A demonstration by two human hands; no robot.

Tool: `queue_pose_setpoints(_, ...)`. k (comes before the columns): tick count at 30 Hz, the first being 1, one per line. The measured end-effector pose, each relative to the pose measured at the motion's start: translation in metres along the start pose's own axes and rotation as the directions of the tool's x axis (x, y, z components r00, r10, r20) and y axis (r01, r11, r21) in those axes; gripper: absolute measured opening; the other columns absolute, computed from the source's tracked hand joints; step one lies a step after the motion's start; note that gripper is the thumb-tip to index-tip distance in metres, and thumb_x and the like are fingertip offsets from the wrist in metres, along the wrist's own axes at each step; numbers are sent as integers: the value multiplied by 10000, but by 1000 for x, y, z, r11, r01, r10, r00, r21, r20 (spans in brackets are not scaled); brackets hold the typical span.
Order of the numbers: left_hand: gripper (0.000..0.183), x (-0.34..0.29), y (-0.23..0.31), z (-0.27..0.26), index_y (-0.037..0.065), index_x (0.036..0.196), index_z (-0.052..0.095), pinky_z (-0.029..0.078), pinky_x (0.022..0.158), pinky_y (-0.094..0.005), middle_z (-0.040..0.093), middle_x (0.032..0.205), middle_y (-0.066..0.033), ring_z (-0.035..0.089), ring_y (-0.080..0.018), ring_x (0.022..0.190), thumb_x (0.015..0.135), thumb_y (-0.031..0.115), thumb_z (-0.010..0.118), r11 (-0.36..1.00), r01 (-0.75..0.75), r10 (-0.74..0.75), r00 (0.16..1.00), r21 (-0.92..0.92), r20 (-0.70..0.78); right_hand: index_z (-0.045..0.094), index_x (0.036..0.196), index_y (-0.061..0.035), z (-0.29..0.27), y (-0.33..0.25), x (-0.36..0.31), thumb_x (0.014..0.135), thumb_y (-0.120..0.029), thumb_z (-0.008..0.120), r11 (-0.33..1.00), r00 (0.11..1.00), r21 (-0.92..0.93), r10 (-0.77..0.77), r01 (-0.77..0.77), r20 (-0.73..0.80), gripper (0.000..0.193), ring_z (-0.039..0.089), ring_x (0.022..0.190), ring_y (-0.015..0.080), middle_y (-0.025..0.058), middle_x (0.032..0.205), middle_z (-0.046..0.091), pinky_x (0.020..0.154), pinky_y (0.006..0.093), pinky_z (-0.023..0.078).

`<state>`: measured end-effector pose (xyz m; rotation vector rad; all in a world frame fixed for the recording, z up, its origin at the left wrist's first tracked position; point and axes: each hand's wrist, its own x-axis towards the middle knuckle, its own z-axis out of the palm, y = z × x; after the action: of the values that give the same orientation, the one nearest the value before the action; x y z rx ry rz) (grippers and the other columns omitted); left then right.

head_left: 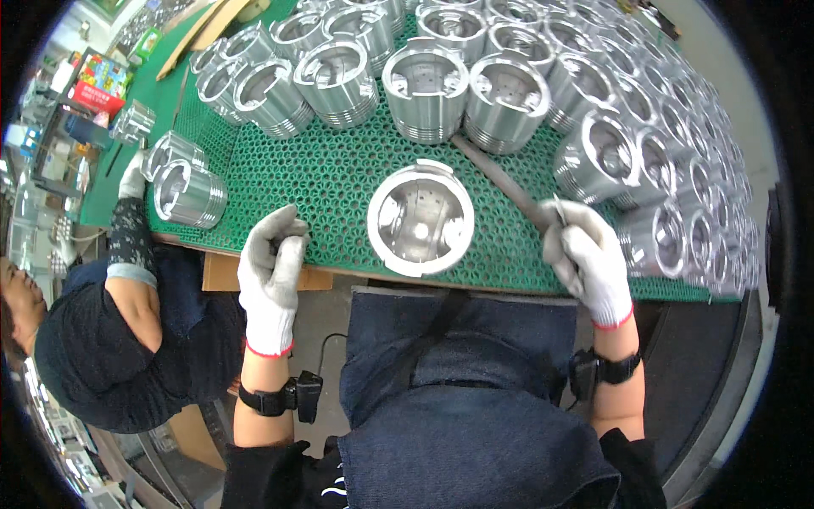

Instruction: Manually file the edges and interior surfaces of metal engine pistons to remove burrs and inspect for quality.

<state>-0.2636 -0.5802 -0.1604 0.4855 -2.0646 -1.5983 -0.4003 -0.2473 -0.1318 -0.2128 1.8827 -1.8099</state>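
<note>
A single silver metal piston (pixel 421 219) stands crown down on the green mat in front of me, its hollow side facing up. My left hand (pixel 275 267), in a white knit glove, is to the left of it, fingers curved and apart with nothing in them. On the other side, my gloved right hand (pixel 589 254) is closed round the near end of a long, flat grey-brown bar that looks like a file (pixel 502 181). A thin pointed bit shows above those fingers. The bar's far end reaches toward the row of pistons; neither hand touches the single piston.
Rows of similar pistons (pixel 426 89) crowd the back and right of the perforated green mat (pixel 331 182). Two more pistons (pixel 191 193) lie at the left. Beside them a co-worker's gloved hand (pixel 133 176) touches one. A cardboard box (pixel 222 273) is below the table edge.
</note>
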Motion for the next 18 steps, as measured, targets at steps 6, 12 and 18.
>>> queue_pose_setpoints(6, 282, 9, -40, 8, -30, 1188, 567, 492, 880, -296, 618, 1104, -117, 613, -169, 956, 907, -25, 561, 913, -205, 256, 961, 353, -105, 583, 1141, 56, -21, 11, -9, 814, -170, 550, 988, 998, 142, 64, -65, 13, 399, 446, 398, 79, 126, 645, 607, 364, 209, 328)
queue_pose_setpoints(12, 256, 11, -39, 13, -19, 1129, 597, 482, 895, -306, 623, 1078, -128, 615, -182, 957, 882, -77, 565, 805, -302, 384, 921, 511, -60, 579, 1104, 79, -28, 20, -1, 811, -196, 580, 968, 999, 247, 34, -38, 19, 401, 455, 390, 119, 144, 624, 593, 353, 229, 323)
queue_pose_setpoints(18, 268, 13, -43, 16, -17, 1137, 600, 478, 900, -315, 624, 1075, -131, 608, -191, 967, 874, -65, 575, 761, -374, 439, 899, 530, 4, 548, 1158, 82, -23, 14, 1, 851, -220, 558, 971, 998, 235, -41, 30, 40, 431, 366, 343, 68, 108, 596, 559, 336, 208, 280)
